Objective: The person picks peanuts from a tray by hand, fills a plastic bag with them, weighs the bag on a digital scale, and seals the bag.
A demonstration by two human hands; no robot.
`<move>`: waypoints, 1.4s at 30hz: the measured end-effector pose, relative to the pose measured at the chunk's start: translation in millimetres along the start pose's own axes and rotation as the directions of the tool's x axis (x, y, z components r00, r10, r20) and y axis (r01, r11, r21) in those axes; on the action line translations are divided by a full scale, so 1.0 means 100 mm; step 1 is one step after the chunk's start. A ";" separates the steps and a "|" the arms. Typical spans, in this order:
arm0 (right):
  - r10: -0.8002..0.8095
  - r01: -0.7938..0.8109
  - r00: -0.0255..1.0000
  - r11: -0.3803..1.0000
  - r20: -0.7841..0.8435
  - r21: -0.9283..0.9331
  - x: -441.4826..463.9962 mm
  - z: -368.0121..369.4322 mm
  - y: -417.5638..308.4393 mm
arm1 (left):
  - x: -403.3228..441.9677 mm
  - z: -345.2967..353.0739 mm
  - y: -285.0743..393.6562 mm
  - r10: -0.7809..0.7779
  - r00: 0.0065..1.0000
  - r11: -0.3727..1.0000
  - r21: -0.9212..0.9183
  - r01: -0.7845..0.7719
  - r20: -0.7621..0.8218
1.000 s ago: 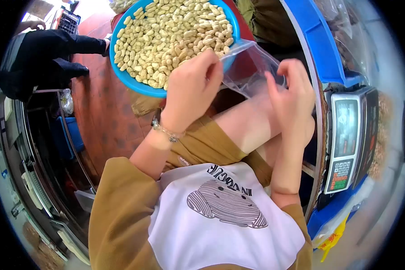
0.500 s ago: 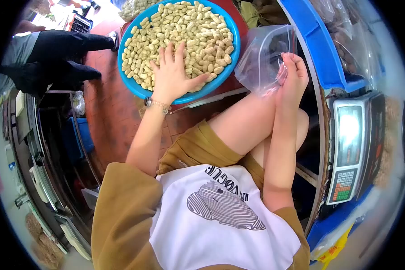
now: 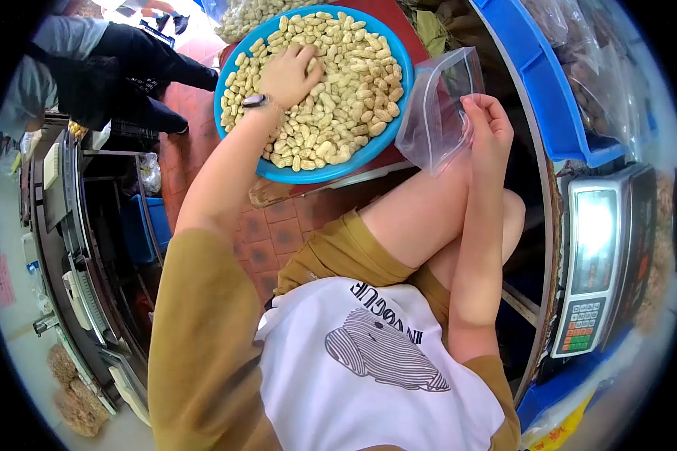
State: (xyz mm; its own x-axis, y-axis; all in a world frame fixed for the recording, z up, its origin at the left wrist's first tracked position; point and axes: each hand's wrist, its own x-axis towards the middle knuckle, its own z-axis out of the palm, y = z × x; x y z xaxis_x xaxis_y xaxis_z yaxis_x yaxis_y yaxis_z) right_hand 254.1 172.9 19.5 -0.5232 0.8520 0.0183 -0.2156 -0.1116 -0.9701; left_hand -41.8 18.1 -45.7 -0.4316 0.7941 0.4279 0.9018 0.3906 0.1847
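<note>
A round blue basin (image 3: 308, 177) full of unshelled peanuts (image 3: 346, 98) stands in front of me. Over the peanuts on the basin's left side, my left hand (image 3: 289, 75) lies with its fingers bent down among them, thumb and fingers apart. I see nothing gripped in it, though the fingertips are partly hidden. My right hand (image 3: 490, 124), resting near my knee, pinches the edge of a clear zip bag (image 3: 436, 113). The bag hangs beside the basin's right rim, its mouth spread, with no peanuts visible inside.
A digital scale (image 3: 594, 255) stands at my right, below a blue tray (image 3: 538, 83) of bagged goods. Another bag of peanuts (image 3: 256, 15) sits behind the basin. A person in dark trousers (image 3: 143, 60) is at the far left, near metal racks (image 3: 90, 248).
My left hand has moved up and left across the peanuts, its spread fingers now bent. My right hand still holds the bag in nearly the same place. The view has shifted slightly.
</note>
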 end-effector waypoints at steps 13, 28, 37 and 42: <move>0.059 -0.059 0.998 0.998 0.030 -0.008 0.08 -0.05 0.05 | 0.11 -0.39 -0.53 -0.382 0.830 0.347 -0.770 0.536 0.406; 0.026 -0.027 0.999 1.000 -0.032 -0.008 0.05 0.02 0.02 | -0.49 -0.16 0.38 0.040 0.980 0.984 0.160 -0.073 0.197; -0.162 0.166 0.986 0.975 0.042 -0.150 -0.09 0.06 0.08 | 0.01 0.10 -0.01 0.129 0.978 0.984 0.104 -0.148 0.166; -0.183 0.190 0.982 0.964 0.057 -0.187 -0.14 0.09 0.07 | 0.01 0.04 -0.06 0.161 0.964 0.980 0.082 -0.181 0.213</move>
State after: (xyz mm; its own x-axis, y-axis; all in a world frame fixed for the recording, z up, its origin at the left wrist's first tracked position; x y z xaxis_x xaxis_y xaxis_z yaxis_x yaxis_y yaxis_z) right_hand 252.8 155.5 15.0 -0.5208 0.8277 0.2090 -0.1530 0.1503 -0.9767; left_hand -47.4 18.3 -50.0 -0.2754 0.9272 0.2540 0.9604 0.2768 0.0308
